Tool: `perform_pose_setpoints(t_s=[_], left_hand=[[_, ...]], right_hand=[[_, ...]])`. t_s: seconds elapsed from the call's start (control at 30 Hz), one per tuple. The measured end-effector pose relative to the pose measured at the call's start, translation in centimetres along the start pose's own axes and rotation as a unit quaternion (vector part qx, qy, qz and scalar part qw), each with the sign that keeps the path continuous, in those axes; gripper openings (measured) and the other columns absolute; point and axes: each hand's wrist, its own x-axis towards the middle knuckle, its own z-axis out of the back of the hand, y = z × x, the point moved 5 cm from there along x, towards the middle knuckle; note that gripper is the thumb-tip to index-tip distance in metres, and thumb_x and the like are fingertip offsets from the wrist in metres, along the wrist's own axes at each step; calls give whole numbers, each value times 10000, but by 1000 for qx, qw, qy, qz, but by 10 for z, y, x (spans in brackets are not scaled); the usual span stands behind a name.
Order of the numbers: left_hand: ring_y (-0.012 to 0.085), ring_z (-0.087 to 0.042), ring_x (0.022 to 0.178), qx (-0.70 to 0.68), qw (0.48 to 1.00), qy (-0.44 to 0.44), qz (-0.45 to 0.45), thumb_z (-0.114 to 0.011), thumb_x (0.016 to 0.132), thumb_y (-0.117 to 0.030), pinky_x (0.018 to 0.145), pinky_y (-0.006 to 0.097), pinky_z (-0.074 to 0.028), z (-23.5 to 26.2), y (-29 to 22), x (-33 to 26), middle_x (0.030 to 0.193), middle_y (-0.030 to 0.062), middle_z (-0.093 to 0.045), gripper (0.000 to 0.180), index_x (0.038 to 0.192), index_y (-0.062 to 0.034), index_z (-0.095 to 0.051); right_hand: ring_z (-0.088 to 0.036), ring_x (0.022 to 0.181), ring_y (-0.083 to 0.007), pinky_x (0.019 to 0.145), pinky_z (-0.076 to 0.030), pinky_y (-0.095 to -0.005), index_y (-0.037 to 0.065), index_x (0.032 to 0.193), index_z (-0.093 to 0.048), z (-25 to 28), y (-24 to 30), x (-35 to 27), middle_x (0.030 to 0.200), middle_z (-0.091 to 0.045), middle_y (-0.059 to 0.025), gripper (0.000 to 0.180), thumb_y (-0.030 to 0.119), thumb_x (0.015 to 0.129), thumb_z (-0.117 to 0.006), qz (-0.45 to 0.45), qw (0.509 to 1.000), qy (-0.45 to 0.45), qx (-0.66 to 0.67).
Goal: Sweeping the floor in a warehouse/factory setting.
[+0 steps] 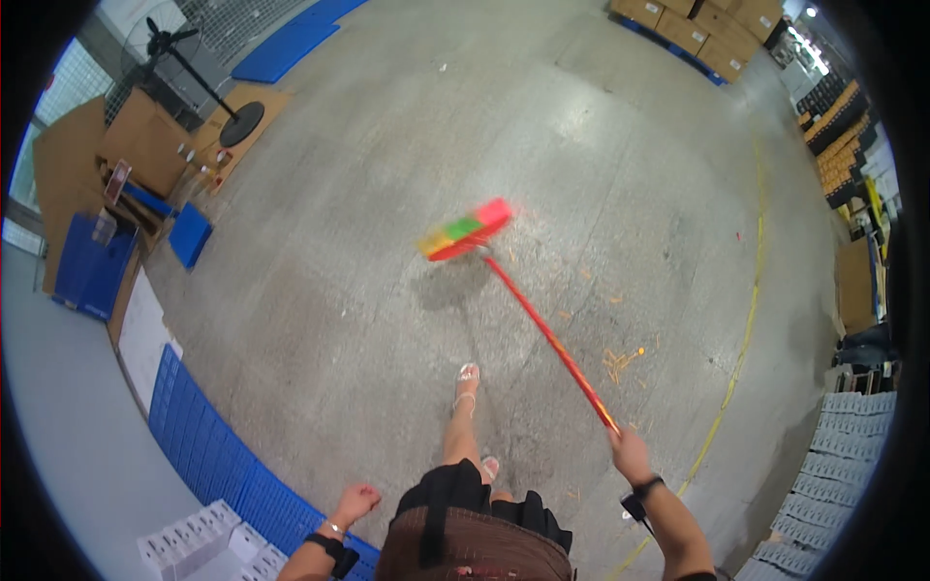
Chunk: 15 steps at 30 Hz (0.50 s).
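My right hand (631, 453) grips the end of a long red broom handle (547, 334). The handle runs up and left to a broom head (467, 230) with yellow, green and pink bristles, blurred and lifted a little above the concrete floor (387, 320), with its shadow just below it. My left hand (355, 504) hangs loose at my side near the lower edge, holding nothing, fingers slightly curled. Both wrists wear dark bands. My feet in sandals stand between the two hands.
Orange scraps (620, 360) lie scattered on the floor right of the handle. Blue pallets (218, 465) and white boxes (199, 542) sit at lower left, cardboard sheets (68, 165) and a standing fan (194, 73) at upper left, cardboard boxes (702, 24) at the top, a yellow floor line (746, 329) on the right.
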Motion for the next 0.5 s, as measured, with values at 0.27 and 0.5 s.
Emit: perform_pose_setpoints(t_s=[0.27, 0.5], left_hand=[[97, -443, 506, -123, 990, -73, -8, -509, 686, -86, 469, 217, -367, 47, -79, -2, 560, 16, -498, 68, 679, -23, -535], [97, -403, 511, -147, 986, -68, 46, -475, 709, -104, 454, 232, -339, 66, -102, 2, 559, -1, -467, 93, 680, -40, -536]], right_hand=[[-527, 706, -333, 601, -421, -411, 21, 752, -531, -12, 237, 267, 747, -547, -180, 368, 345, 784, -361, 109, 992, 12, -54], [-503, 731, -346, 638, -399, -427, 30, 806, -518, -29, -6, 184, 774, -523, -192, 385, 369, 794, -337, 66, 988, 77, -117]])
